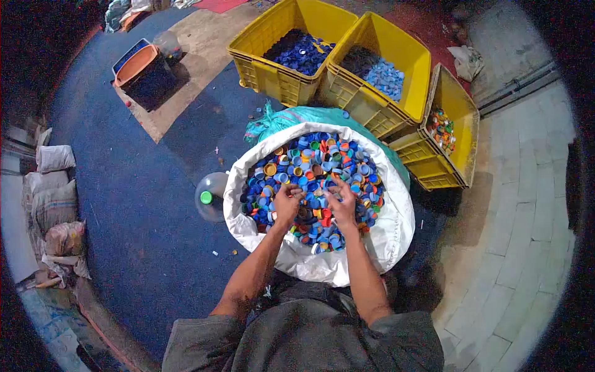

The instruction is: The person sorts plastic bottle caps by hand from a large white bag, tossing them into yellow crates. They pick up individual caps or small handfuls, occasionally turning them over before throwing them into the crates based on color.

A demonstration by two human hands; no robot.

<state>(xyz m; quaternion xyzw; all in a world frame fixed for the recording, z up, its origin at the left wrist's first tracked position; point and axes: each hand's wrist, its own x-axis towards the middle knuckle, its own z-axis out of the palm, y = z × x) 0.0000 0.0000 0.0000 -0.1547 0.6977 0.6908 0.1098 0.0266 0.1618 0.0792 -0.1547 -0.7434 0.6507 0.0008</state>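
Note:
A large white sack (pixel 396 239) with a rolled-down rim stands in front of me, full of plastic bottle caps (pixel 328 158). Most caps are blue; others are red, orange, green, yellow or white. Over the middle of the pile is my left hand (pixel 289 203), its fingers curled inward. My right hand (pixel 341 203) faces it a short way to the right, thumb and fingers bent toward each other. Caps lie directly beneath both hands. Whatever sits between the fingertips is too small to make out.
Three yellow crates hold sorted-looking caps: dark blue in the left crate (pixel 266 74), light blue in the middle crate (pixel 372 108), orange mix in the right crate (pixel 462 155). A green sack (pixel 266 124) lies behind. Left are a clear bottle (pixel 212 186), a tub (pixel 136 65) and stacked sacks (pixel 56 198).

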